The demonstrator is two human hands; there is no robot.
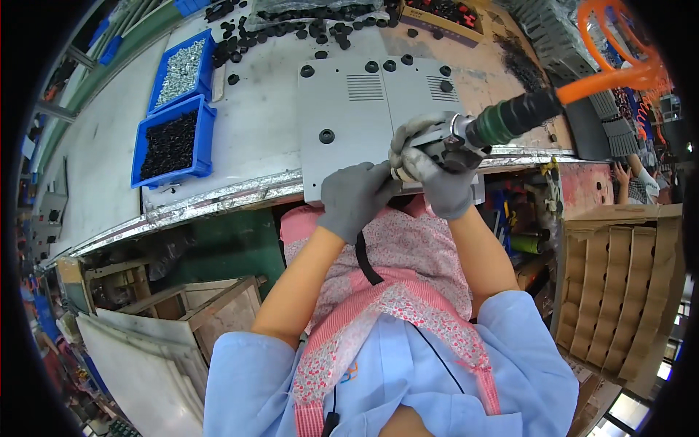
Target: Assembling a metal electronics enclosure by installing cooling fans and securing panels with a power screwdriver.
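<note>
A grey metal panel (353, 113) with vent slots lies on the table before me, several round black rubber feet (326, 136) standing on it. Wrapped in my gloved right hand (440, 178) is an air-powered driver (453, 142), its green-and-black rear end joined to an orange hose (604, 80). The driver is over the panel's right front part; its tip is hidden by the hand. My gloved left hand (355, 195) is closed at the panel's front, fingertips pinched beside the right hand. What those fingers hold, if anything, is hidden.
Left of the panel stand two blue bins, one with silver fasteners (180, 71), one with small black parts (169, 146). Loose black feet (280, 29) are scattered at the back, near an open cardboard box (444, 18). A divided cardboard carton (615, 284) stands at the right.
</note>
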